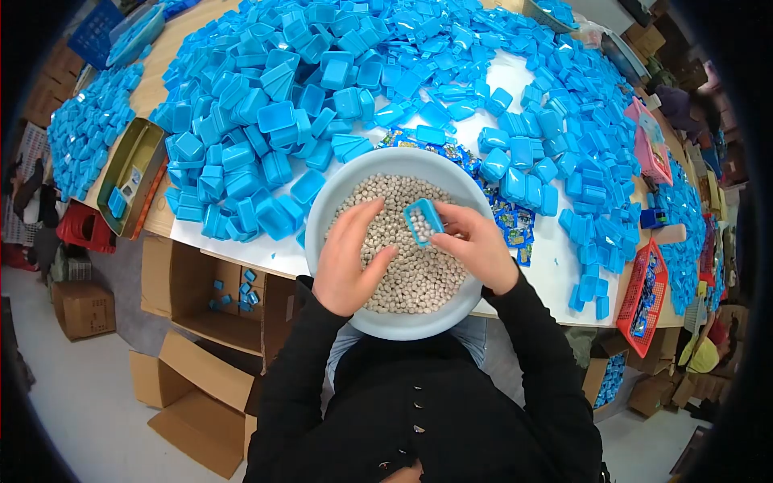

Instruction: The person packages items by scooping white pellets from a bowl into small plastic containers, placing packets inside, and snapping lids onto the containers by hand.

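A pale blue-grey basin (322, 189) full of small round beige pellets (403, 290) sits in front of me at the table's edge. My right hand (477, 241) grips a small blue plastic box (436, 216) by its right side, above the pellets. Some pellets show inside this box. My left hand (348, 262) hovers over the left half of the basin, fingers curved and apart, thumb pointing toward the box. Nothing shows between its fingers.
Open blue boxes (278, 117) are heaped behind the basin. Closed-looking blue boxes (527, 153) and printed packets (511, 224) lie to the right. A red basket (644, 302) stands far right, a tin tray (133, 173) far left. Cardboard boxes (205, 370) stand below left.
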